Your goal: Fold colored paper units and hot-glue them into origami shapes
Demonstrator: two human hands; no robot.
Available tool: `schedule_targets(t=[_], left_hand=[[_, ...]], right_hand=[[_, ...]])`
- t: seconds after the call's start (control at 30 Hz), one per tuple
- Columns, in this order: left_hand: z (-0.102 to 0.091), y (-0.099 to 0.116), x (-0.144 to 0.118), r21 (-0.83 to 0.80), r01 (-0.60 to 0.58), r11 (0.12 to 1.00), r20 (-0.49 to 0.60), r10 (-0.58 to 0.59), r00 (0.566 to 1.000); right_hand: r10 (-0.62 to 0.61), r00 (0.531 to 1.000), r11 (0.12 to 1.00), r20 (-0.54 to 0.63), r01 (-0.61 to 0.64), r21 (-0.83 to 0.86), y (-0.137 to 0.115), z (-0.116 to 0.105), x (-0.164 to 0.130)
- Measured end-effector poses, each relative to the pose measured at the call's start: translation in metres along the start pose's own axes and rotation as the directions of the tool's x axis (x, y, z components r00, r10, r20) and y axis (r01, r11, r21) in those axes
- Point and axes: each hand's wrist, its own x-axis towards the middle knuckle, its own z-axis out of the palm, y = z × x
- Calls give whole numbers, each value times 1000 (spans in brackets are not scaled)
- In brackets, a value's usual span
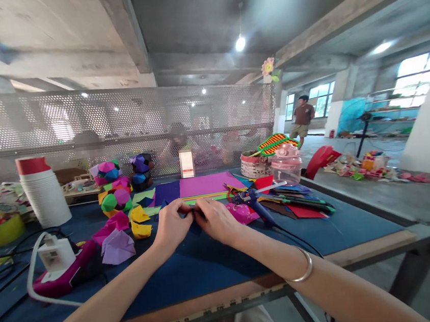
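Note:
My left hand (172,226) and my right hand (218,222) meet over the middle of the table, fingers pinched together. Between the fingertips is a small dark blue piece of paper (196,226), mostly hidden by the fingers and hard to tell from the blue tabletop. Just behind the hands lies a stack of coloured paper, a purple sheet (208,186) uppermost. Folded yellow pieces (141,229) and a lilac folded piece (117,246) rest left of my left hand. To the right of my right hand is a blue glue gun (256,205) beside a pink piece (240,212).
Paper cups (45,194) and a magenta power strip (65,271) with a white plug stand left. Multicoloured paper balls (115,199) sit behind. A pink bottle (287,166), a basket (256,166) and a green-black cutter (311,202) are right. A perforated screen (126,116) borders the back.

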Motion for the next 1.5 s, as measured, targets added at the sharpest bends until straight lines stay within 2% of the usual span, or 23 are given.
schedule_targets(t=[0.1, 0.2, 0.3, 0.47, 0.6, 0.73, 0.9, 1.13, 1.27, 1.4, 1.5], left_hand=[[0, -6, 8, -58, 58, 997, -17, -59, 998], [0, -16, 14, -146, 99, 984, -55, -108, 993], [2, -24, 16, -197, 125, 972, -59, -139, 989], [4, -18, 11, -148, 110, 983, 31, -107, 994], [-2, -8, 8, -79, 53, 995, 109, -44, 993], [-6, -9, 9, -51, -8, 999, 165, 16, 986], [-6, -14, 12, -29, -48, 998, 127, 51, 991], [-7, -15, 15, -194, 73, 978, 158, -42, 987], [-6, -17, 14, -196, 74, 978, 126, -50, 991], [-8, -16, 13, -127, 21, 992, 79, -11, 997], [-11, -15, 12, -50, -13, 999, 47, 15, 999]], right_hand=[[117, 992, 978, -52, -106, 182, 4, 3, 2], [320, 947, 900, 24, -312, 306, 7, 8, 4], [389, 917, 837, 85, -391, 384, 11, 12, 6], [349, 937, 873, -28, -314, 373, 17, 11, 7], [278, 961, 907, -14, -258, 332, 17, 7, 6], [210, 977, 938, -32, -192, 287, 14, 4, 4], [170, 983, 939, -75, -139, 313, 11, 3, 2], [117, 982, 933, -151, -56, 356, 6, -1, 3], [53, 988, 935, -147, 3, 355, 4, -4, 5], [62, 991, 922, -118, -11, 388, 2, -7, 5], [161, 986, 847, -49, -112, 520, 3, -9, 7]])
